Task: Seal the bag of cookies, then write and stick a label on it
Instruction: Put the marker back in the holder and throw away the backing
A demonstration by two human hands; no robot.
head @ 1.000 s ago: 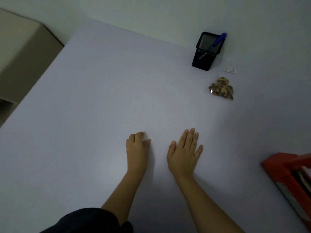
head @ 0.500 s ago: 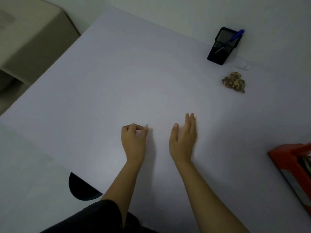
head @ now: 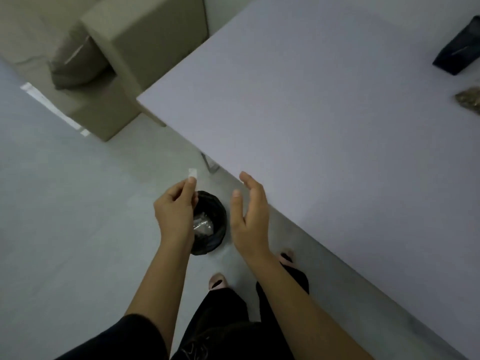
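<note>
Both hands hang past the near-left edge of the surface, out over the floor. On my feed the left hand [head: 176, 211] pinches a small white paper strip [head: 192, 173] between thumb and fingertips, holding it upright above a round bin lined with black plastic [head: 215, 237] — crumpled clear film [head: 202, 226] lies inside. The right hand [head: 249, 216] is empty, fingers loosely spread and relaxed, just beside the edge of the pale lavender surface [head: 324, 152]. The bag of brown cookies [head: 470, 102] lies at the far right border of my view, blurred and cut off, near a black box-shaped pen holder [head: 457, 53] — well apart from both hands. A beige sofa [head: 117, 61] stands beyond the corner.
</note>
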